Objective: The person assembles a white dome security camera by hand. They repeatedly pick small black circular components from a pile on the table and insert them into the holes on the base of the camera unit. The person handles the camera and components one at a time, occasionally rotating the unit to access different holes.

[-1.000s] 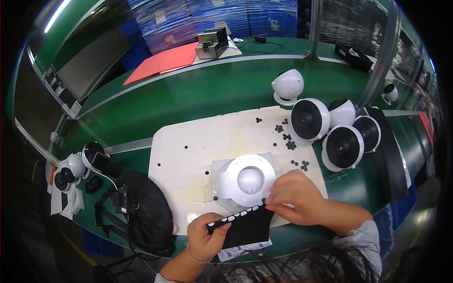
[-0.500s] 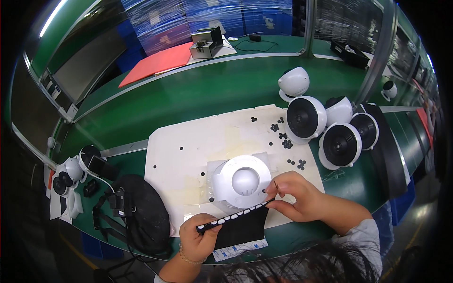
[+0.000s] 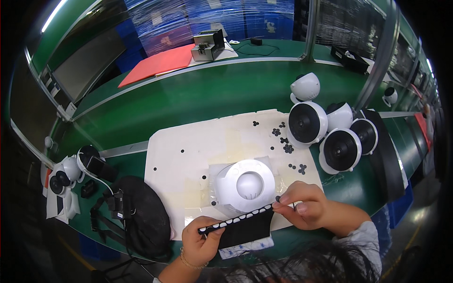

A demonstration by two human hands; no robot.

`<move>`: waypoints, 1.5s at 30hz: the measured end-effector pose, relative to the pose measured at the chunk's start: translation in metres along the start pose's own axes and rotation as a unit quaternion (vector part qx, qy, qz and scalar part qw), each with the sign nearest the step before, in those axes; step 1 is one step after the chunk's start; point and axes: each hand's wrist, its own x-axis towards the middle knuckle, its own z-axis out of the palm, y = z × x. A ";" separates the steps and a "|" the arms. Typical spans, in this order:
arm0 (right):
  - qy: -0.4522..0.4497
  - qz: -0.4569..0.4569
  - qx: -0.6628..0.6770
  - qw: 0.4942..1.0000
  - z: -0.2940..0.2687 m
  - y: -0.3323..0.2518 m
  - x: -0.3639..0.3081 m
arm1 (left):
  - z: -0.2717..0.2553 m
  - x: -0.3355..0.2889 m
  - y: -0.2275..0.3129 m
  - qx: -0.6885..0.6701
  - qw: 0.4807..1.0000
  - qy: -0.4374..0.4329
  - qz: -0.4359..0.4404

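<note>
— What about the surroundings?
— Green bench, spreading out beyond both hands. Farthest from the fingers, blue boxes wrapped in clear film; a little nearer, a red sheet beside a metal box.
— And at the left hand?
— Pinching the near-left end of a black strip, thumb on one side, fingers on the other. White ovals in a row all along it. Slanting from these fingertips outward to the other hand.
— The right hand, then?
— Thumb and forefinger closed at the strip's other end, gripping a small dark piece. Joined to the strip or free of it? Can't tell.
— Between the hands, on the body's side?
— Black sheet, just below the strip. Whether one with it, can't tell. Closer to the body, a white-and-blue sheet.
— Just beyond the fingers?
— White housing with a round opening, sitting over a pale board. Black dots too: mostly clustered beyond the right fingers, a few scattered beyond the left ones.
— Farther out sideways?
— Right of the right fingers and beyond, five white devices grouped close, mostly black-faced. Left of the left fingers, a black bag, with a white cable alongside.
</note>
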 end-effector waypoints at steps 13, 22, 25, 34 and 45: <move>0.035 0.339 0.174 0.924 0.003 0.036 0.028 | 0.005 0.007 -0.022 0.156 0.964 -0.102 0.190; 0.024 0.343 0.130 0.930 0.004 0.031 0.024 | 0.003 0.004 -0.025 0.187 0.949 -0.108 0.231; 0.021 0.284 0.046 0.957 0.007 0.033 0.018 | 0.003 0.000 -0.030 0.186 0.949 -0.110 0.231; -0.062 -0.008 -0.241 0.968 0.001 0.036 0.019 | 0.001 0.007 -0.014 0.204 0.944 -0.122 0.228; -0.087 0.268 0.045 0.958 0.028 0.028 0.048 | -0.002 0.009 -0.008 0.209 0.943 -0.145 0.215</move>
